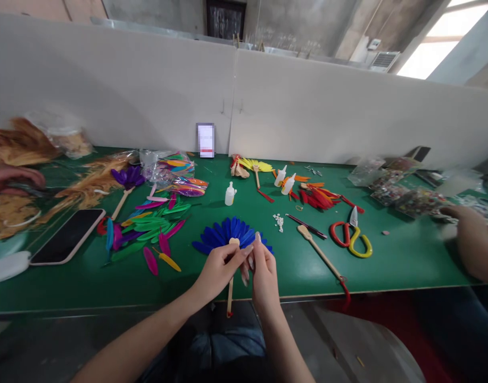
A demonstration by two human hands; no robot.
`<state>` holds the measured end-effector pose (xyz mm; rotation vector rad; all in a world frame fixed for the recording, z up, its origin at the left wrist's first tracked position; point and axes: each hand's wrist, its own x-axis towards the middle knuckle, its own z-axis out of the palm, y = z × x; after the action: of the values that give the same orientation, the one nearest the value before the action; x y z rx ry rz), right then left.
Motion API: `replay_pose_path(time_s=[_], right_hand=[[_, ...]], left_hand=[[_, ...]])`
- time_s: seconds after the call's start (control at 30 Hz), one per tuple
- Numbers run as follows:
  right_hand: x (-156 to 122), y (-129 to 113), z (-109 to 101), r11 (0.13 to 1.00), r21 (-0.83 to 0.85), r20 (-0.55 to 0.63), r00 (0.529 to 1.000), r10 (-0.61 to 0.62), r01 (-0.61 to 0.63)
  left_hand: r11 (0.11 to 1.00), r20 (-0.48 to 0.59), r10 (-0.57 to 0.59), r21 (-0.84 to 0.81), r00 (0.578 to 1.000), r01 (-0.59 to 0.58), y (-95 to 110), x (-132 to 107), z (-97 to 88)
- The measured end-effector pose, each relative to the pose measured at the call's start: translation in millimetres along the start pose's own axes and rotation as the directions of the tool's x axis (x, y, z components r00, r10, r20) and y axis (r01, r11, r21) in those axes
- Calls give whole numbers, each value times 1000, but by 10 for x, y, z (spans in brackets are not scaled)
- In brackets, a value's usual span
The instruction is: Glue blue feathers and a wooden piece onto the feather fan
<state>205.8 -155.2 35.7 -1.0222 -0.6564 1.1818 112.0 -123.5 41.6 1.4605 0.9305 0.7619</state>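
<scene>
My left hand point(222, 266) and my right hand point(265, 267) meet over a fan of blue feathers point(228, 230). Both have closed fingers, with thumb and fingertips pinched close together; whatever sits between them is too small or hidden to tell. The fan's wooden handle point(230, 298) points toward me past the table edge, with a small red bit at its end. A pale rounded piece point(234, 242) covers the middle where the feathers join. Beyond the fan stands a white glue bottle point(230, 194). Small white pieces point(279, 222) and dark tweezers point(307, 226) lie to the right.
Loose coloured feathers point(151, 223), a purple feather fan point(127, 177) and a phone point(68, 236) lie left. Scissors point(352, 234), a bare wooden handle point(321, 254) and red feathers point(319, 197) lie right. Other people's hands point(471, 239) show at both sides. A white partition point(148, 96) stands behind.
</scene>
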Motion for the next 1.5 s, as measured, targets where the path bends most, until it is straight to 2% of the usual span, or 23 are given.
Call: replay_pose_path(time_s=[0.2,0.43,0.7,0.8,1.0,1.13,1.3,1.5], right_hand=[[19,75,-43,1000,-3,-6,1000,11,-11],[21,84,-41,1000,19,-16,1000,-14,14],[37,36,-41,996,-66,-30,998,-56,54],[-4,74,-110,983,-154,-17,995,-101,97],[-277,265,-262,892,-431,160,985,-68,132],[-379,404,-270,783,-554,276,950,-148,283],[-359,496,-238,653,-602,403,881,-248,459],[-349,523,-213,585,-625,456,850,-262,516]], left_hand=[[996,-7,-2,87,1000,2,-48,66,-60],[998,119,26,49,993,-32,-42,140,-100],[992,110,-38,123,993,24,-5,156,-134],[975,106,-28,220,994,4,-31,206,-215],[925,105,-8,380,994,-33,-95,419,-456],[884,138,0,463,990,-65,-185,576,-514],[841,185,25,527,982,-121,-221,709,-525],[802,269,10,573,963,-168,-123,801,-544]])
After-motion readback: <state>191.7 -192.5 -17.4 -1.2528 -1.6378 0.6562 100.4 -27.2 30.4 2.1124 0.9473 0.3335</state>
